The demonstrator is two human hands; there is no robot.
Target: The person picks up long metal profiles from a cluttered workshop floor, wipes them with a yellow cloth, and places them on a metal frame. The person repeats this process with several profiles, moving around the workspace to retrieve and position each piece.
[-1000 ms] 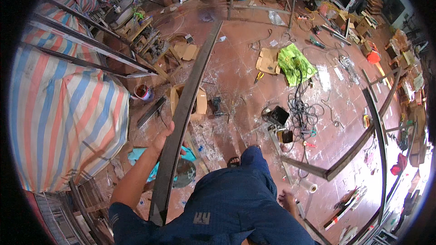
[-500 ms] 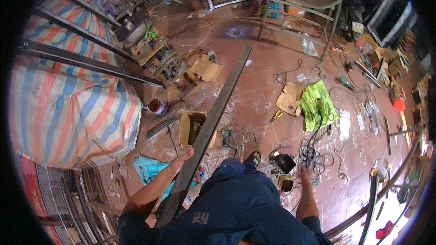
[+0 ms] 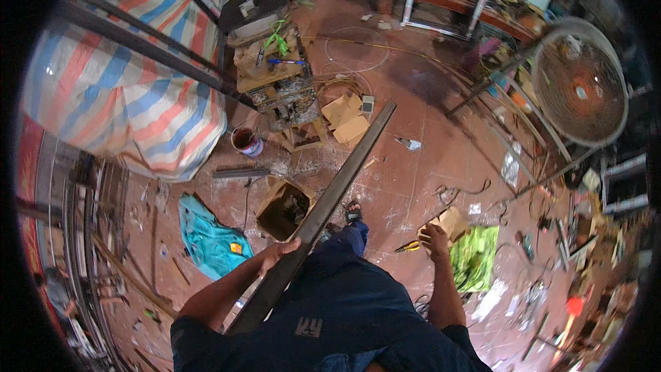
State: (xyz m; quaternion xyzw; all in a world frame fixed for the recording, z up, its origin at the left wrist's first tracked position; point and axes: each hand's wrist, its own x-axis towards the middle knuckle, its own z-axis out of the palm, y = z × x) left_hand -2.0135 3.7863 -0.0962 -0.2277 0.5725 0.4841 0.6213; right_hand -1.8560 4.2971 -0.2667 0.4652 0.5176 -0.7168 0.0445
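A long dark metal bar (image 3: pixel 337 189) slants from beside my left hip up to the far middle. My left hand (image 3: pixel 281 255) is wrapped round its near part, thumb on top. My right hand (image 3: pixel 434 240) hangs free to the right of my body, its fingers loosely bent and apart, holding nothing that I can see. Below it in the picture's line lies a flattened cardboard piece (image 3: pixel 452 223) on the floor. Close by are yellow-handled pliers (image 3: pixel 407 246) and a bright green sheet (image 3: pixel 475 258).
An open cardboard box (image 3: pixel 284 208) and a turquoise cloth (image 3: pixel 206 238) lie left of the bar. Behind them stand a paint bucket (image 3: pixel 246 141) and a cluttered low bench (image 3: pixel 275 89). A large round fan (image 3: pixel 580 83) stands far right; striped sheeting (image 3: pixel 138 110) covers the left.
My view has turned and my body has moved forward, bringing the bench and box nearer. The left hand keeps the bar; my right hand has swung forward.
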